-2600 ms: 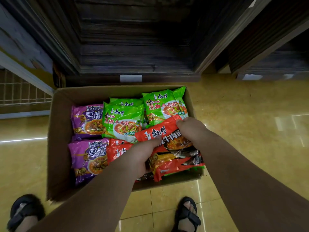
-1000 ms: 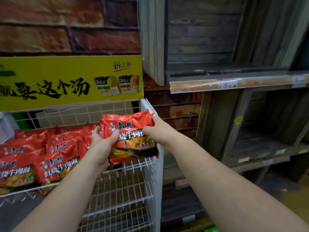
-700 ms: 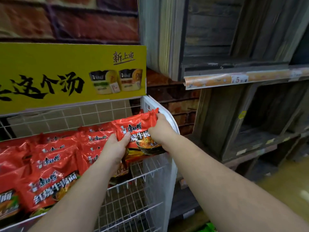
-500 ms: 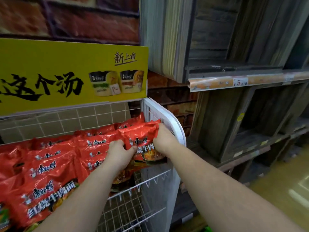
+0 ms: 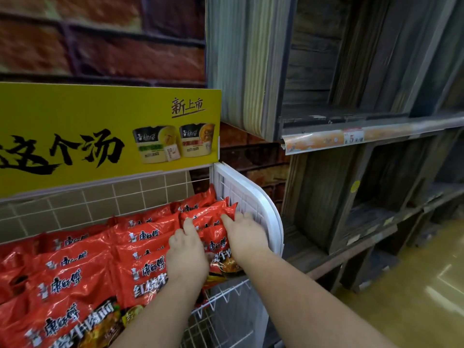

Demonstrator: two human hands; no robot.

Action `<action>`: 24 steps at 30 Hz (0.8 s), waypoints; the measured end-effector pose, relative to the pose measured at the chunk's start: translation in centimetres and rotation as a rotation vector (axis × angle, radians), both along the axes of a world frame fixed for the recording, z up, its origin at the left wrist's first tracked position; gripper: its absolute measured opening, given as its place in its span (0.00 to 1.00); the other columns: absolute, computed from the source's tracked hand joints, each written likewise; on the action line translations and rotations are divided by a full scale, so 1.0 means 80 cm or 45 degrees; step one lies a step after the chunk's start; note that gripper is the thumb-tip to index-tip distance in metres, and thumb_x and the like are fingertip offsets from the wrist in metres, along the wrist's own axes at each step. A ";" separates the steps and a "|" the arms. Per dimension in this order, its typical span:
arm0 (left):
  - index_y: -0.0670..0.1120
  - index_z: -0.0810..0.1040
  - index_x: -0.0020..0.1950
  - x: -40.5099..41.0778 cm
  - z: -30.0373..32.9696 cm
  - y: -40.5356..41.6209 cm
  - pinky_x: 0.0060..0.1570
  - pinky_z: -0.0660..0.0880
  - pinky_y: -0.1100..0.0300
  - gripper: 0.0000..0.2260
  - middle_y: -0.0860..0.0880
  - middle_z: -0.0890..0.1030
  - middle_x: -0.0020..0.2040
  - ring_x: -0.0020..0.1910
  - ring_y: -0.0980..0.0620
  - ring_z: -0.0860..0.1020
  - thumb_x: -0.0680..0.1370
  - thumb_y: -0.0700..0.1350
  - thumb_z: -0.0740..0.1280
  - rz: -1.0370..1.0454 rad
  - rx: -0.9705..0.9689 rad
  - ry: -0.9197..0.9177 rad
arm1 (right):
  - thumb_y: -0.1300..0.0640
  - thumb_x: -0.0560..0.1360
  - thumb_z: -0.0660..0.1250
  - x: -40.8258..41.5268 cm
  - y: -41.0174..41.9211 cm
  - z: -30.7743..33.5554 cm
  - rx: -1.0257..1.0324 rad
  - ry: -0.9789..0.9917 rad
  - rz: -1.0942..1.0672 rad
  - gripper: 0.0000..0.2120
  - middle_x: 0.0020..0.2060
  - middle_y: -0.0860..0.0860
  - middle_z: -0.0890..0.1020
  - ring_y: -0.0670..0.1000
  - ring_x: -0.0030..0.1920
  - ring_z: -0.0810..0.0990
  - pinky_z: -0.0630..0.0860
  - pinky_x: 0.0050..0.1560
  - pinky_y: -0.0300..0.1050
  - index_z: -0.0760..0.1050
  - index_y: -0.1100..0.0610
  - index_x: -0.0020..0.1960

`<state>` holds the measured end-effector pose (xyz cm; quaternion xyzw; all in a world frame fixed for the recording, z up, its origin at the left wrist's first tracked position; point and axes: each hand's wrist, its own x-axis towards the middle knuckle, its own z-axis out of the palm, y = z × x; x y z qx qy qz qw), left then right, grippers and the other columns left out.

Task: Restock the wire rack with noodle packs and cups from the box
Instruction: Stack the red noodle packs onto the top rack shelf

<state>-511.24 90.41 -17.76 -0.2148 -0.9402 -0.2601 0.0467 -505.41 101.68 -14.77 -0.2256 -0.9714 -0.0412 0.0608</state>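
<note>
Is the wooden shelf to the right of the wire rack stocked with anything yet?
No. The wooden shelf shows only bare boards, while the red noodle packs all sit in the wire rack.

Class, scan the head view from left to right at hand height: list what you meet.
Red noodle packs → left hand → red pack between the hands → right hand → white rack end panel → wooden shelving.

A: Top tier of wire rack [image 5: 272,222], access?

B: Open from front and above. Yellow sign [image 5: 110,131] overhangs the rear; white end panel closes the right side.

A: Floor of tier?

B: Filled with red noodle packs [image 5: 82,280], rows touching. Both hands occupy the right-end stack.

A: Elsewhere?

B: Bare wire shelf below; wooden shelving [image 5: 364,222] adjoining right.
</note>
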 end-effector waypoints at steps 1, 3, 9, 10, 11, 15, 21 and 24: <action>0.46 0.54 0.76 0.000 -0.002 0.000 0.56 0.75 0.54 0.44 0.44 0.70 0.64 0.63 0.45 0.71 0.69 0.55 0.77 0.007 -0.066 0.076 | 0.62 0.75 0.66 0.002 -0.002 0.001 0.015 0.025 0.007 0.33 0.69 0.61 0.67 0.62 0.67 0.67 0.76 0.59 0.55 0.57 0.52 0.77; 0.47 0.55 0.75 0.000 -0.001 0.001 0.53 0.75 0.56 0.42 0.45 0.67 0.64 0.62 0.47 0.70 0.71 0.56 0.75 0.007 -0.189 0.213 | 0.62 0.73 0.68 0.009 -0.003 0.004 0.107 0.109 0.052 0.29 0.67 0.60 0.66 0.61 0.65 0.68 0.77 0.58 0.54 0.63 0.54 0.71; 0.50 0.68 0.60 0.008 0.009 0.006 0.51 0.71 0.54 0.19 0.47 0.69 0.57 0.55 0.46 0.70 0.72 0.40 0.67 -0.161 -0.417 0.504 | 0.58 0.77 0.67 0.015 0.003 0.002 -0.117 0.009 0.088 0.16 0.54 0.57 0.78 0.59 0.54 0.80 0.77 0.49 0.52 0.67 0.58 0.61; 0.50 0.69 0.59 0.006 0.010 0.007 0.50 0.72 0.54 0.19 0.47 0.69 0.56 0.54 0.46 0.70 0.71 0.40 0.68 -0.174 -0.398 0.490 | 0.54 0.76 0.69 0.013 0.005 -0.005 -0.224 -0.055 0.064 0.20 0.56 0.57 0.77 0.60 0.56 0.79 0.76 0.52 0.54 0.67 0.59 0.63; 0.51 0.69 0.59 0.004 0.010 0.007 0.49 0.73 0.54 0.19 0.46 0.68 0.56 0.53 0.45 0.71 0.71 0.41 0.71 -0.194 -0.374 0.450 | 0.50 0.74 0.72 0.013 0.005 -0.011 -0.315 -0.123 0.052 0.26 0.59 0.59 0.75 0.61 0.58 0.77 0.76 0.56 0.56 0.67 0.59 0.65; 0.52 0.61 0.67 -0.001 0.000 0.008 0.50 0.76 0.54 0.34 0.45 0.63 0.62 0.56 0.44 0.73 0.69 0.49 0.77 -0.322 -0.339 0.169 | 0.49 0.70 0.75 0.010 0.012 -0.027 -0.376 -0.168 0.067 0.34 0.63 0.60 0.68 0.62 0.62 0.71 0.72 0.63 0.58 0.63 0.59 0.68; 0.51 0.59 0.71 -0.017 -0.002 0.007 0.46 0.75 0.57 0.31 0.45 0.63 0.61 0.55 0.45 0.72 0.73 0.36 0.69 -0.307 -0.328 0.240 | 0.55 0.70 0.76 -0.016 0.014 -0.028 -0.385 -0.084 0.089 0.32 0.63 0.60 0.67 0.61 0.63 0.70 0.71 0.64 0.57 0.64 0.59 0.68; 0.52 0.58 0.73 -0.020 -0.004 0.010 0.47 0.76 0.55 0.32 0.45 0.64 0.61 0.56 0.45 0.72 0.74 0.37 0.69 -0.289 -0.317 0.206 | 0.54 0.71 0.75 -0.024 0.017 -0.023 -0.364 -0.135 0.063 0.32 0.64 0.60 0.67 0.61 0.64 0.69 0.70 0.65 0.57 0.63 0.58 0.69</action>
